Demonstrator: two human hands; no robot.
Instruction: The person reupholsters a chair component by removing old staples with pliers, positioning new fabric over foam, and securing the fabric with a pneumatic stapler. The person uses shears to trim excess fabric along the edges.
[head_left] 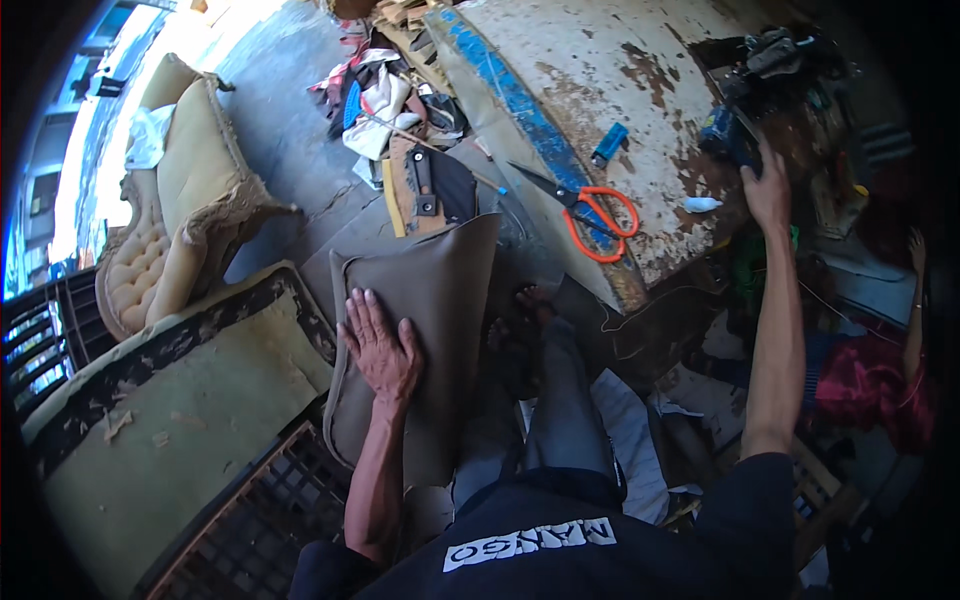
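Note:
My left hand (382, 345) lies flat, fingers spread, on a grey-brown covered cushion (440, 290) that stands by my legs. My right arm stretches out to the far right of a worn table (640, 70). There my right hand (768, 190) is at a dark blue object (728, 138), its thumb and fingers apart; shadow hides the object's kind. Scissors with orange handles (600, 220) lie half open near the table's blue-painted edge. A blue lighter (609, 145) and a small white bottle (702, 204) rest on the tabletop.
An old tufted chair (180, 210) stands at the far left. Nearer is a green padded panel (180, 430) with torn edges. Cloth scraps (385, 100) lie heaped beyond the cushion. Another person in a dark red garment (865, 385) is at the right.

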